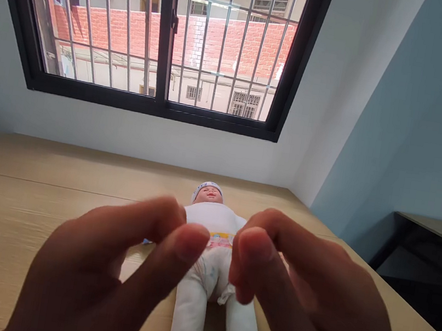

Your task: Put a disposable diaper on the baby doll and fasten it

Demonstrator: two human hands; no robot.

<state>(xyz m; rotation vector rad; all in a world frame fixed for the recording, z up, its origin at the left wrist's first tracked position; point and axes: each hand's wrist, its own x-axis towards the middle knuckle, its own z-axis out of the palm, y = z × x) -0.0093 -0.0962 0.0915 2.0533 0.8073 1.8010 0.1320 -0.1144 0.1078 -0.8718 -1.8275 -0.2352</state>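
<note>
A baby doll [215, 215] lies on its back on the wooden table, its head toward the window. It has a white patterned cap [203, 186], a white body, white legs [188, 318] and a diaper [218, 259] with a yellow and pink waistband. Both hands are raised in front of the doll, one on either side of its middle. My left hand [106, 264] has its fingers curled, the thumb close to the index finger. My right hand [306, 289] is curled in a similar pinch near the waistband. Whether anything is between the fingertips is hidden, as is any contact with the diaper.
The light wooden table [5, 244] reaches to the white wall below a black-framed window [155, 103] with bars. At the right, beyond the table edge, stands a dark piece of furniture [424, 273] against a blue wall.
</note>
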